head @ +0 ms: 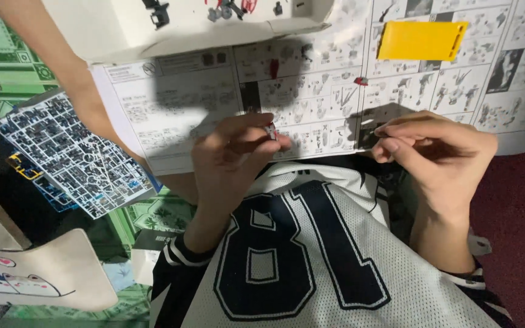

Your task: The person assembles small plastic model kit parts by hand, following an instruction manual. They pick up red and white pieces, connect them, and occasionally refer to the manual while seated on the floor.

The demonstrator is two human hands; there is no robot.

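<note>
Small red-and-white model part (271, 130) sits pinched in the left hand's (233, 153) fingertips above the instruction sheet (311, 91); the right hand (439, 152) nearby is pinched closed, its contents too small to tell.

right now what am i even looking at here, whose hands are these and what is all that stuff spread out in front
This is one picture from a camera worn on a person's head, looking down past their white mesh jersey at their own two bare hands. The left hand pinches a tiny red and white plastic piece at its fingertips. The right hand has its fingers pinched together, but whatever it holds is too small to make out. Beneath them lies a large black-and-white printed instruction sheet, with a flat yellow plastic rectangle resting on it. To the left sits a stack of grey plastic part frames, and an open white cardboard box lies at the top.
</note>
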